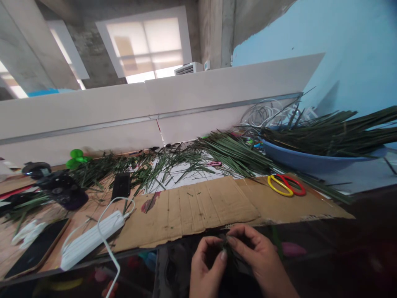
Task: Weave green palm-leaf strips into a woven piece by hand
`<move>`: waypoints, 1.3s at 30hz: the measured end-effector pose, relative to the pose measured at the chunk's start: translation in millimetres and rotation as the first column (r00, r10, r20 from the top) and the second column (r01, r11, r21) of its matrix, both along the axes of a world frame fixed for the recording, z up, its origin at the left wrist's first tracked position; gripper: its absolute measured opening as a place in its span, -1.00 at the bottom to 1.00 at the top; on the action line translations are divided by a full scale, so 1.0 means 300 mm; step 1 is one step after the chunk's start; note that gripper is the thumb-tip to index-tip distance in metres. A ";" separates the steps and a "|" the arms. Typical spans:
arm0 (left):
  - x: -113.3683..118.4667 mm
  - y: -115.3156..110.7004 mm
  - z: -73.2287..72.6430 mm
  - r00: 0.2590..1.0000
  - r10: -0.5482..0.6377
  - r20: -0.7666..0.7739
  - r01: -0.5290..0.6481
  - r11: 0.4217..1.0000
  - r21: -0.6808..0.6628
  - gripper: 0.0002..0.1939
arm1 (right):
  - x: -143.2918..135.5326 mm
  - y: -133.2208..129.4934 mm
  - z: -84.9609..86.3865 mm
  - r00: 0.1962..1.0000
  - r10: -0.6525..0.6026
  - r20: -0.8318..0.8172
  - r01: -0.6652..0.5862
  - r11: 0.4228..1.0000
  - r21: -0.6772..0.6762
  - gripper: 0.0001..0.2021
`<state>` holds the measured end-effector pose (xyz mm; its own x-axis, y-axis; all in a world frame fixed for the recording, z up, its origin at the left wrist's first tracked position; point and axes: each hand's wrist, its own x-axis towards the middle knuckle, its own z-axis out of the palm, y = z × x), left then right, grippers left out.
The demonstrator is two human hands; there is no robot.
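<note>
At the bottom centre, just off the table's front edge, my left hand (204, 267) and my right hand (259, 258) meet fingertip to fingertip. Both are closed, thumbs and forefingers pinching a small dark green leaf strip (226, 245) between them. Its exact shape is largely covered by the fingers. Beyond them lies a flat piece of cardboard (201, 207) with a few green scraps on it. Scissors with yellow and red handles (281, 188) rest on its right part. A bundle of long green leaves (232, 151) lies behind the cardboard.
A blue basin (297, 159) full of long leaves stands at the right. Leaf cuttings (173, 161) spread along the back. Toward the left are a white power strip (93, 240) with its cord hanging over the edge, a phone (39, 248), a black phone-like object (121, 185) and a dark bottle (65, 190).
</note>
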<state>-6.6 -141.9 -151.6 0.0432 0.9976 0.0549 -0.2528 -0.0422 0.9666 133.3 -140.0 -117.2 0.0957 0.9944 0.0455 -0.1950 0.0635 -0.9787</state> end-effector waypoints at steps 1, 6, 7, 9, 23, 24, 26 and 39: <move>0.001 0.001 -0.001 1.000 -0.006 0.003 0.006 1.000 -0.004 -0.69 | 0.002 0.000 0.000 1.000 0.002 -0.008 -0.002 1.000 0.001 -0.70; 0.002 -0.003 0.001 0.999 -0.033 0.034 0.033 0.999 -0.013 -0.73 | 0.020 0.000 0.002 0.997 0.068 -0.033 -0.068 0.998 -0.010 -0.73; 0.001 -0.005 0.002 0.999 -0.034 0.032 0.035 0.999 -0.013 -0.73 | 0.023 0.001 0.004 0.996 0.083 -0.037 -0.084 0.996 -0.013 -0.73; -0.001 -0.009 0.010 0.999 -0.030 0.027 0.030 0.999 -0.011 -0.73 | 0.026 0.004 0.007 0.993 0.102 -0.063 -0.103 0.994 -0.023 -0.74; -0.005 -0.016 0.058 0.999 -0.046 0.018 0.047 0.998 -0.049 -0.68 | 0.024 0.013 -0.011 0.992 -0.028 0.127 0.019 0.997 0.068 -0.79; -0.005 -0.016 0.057 0.999 -0.042 0.019 0.043 0.998 -0.054 -0.67 | 0.020 0.012 -0.012 0.991 -0.049 0.123 0.041 0.997 0.070 -0.79; -0.007 -0.013 0.056 0.998 -0.019 0.051 0.023 0.996 -0.082 -0.67 | 0.014 0.012 -0.014 0.994 -0.048 0.097 0.042 0.997 0.059 -0.78; -0.019 0.010 0.081 0.920 0.154 0.361 -0.081 0.974 -0.209 -0.70 | 0.016 -0.023 -0.066 0.910 0.192 0.367 -0.206 0.979 -0.002 -0.85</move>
<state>-12.2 -138.8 -127.4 -0.0623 0.9877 -0.1434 -0.6002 0.0777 0.7960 138.2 -147.0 -136.8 -0.1337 0.9882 0.0751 0.1619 0.0966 -0.9821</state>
